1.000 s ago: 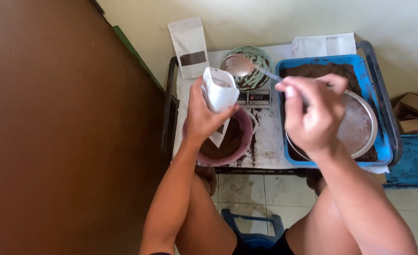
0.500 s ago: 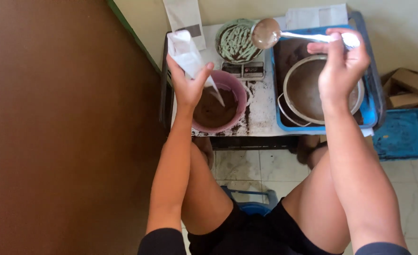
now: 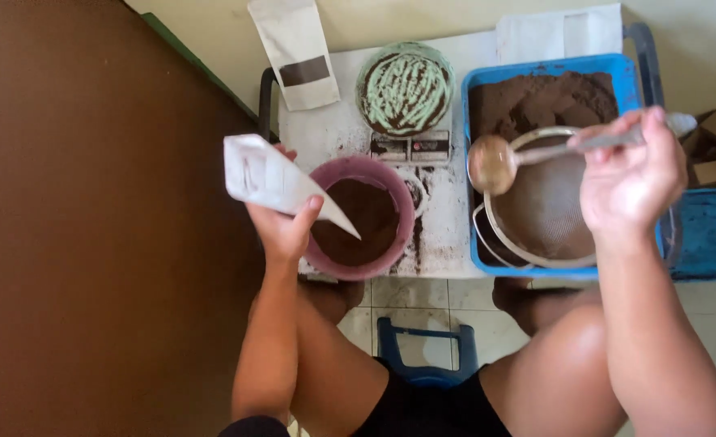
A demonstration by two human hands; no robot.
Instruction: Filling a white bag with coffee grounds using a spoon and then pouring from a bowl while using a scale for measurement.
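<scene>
Above the pink bowl (image 3: 363, 217), at the near left of the small white table (image 3: 333, 129), a white pouch (image 3: 281, 184) is held in the left hand (image 3: 286, 229). Its long axis is laid nearly level, tilted slightly down to the right, and its narrow folded corner is pointed right and a little near, over the brown powder (image 3: 366, 212) in the bowl. The pouch is clamped from below by the fingers, with the thumb (image 3: 307, 212) pressed against its near edge.

To the right, a metal spoon (image 3: 536, 150) is gripped in the right hand (image 3: 629, 182), the fingers closed together around the handle. The spoon's long axis is set almost level, left to right, with the handle end rising slightly toward the far right. Its round bowl is pointed left and is held over the left wall of the blue tray (image 3: 536, 69), just beside the rim of the round metal sieve (image 3: 546, 209) that is seated in the tray. More brown powder is heaped at the far end of the tray.

Farther back, 1 green-striped dish (image 3: 405, 87) is set on a small scale (image 3: 410, 147), and 1 more white pouch (image 3: 297, 50) is leaned against the wall at the far left.
</scene>
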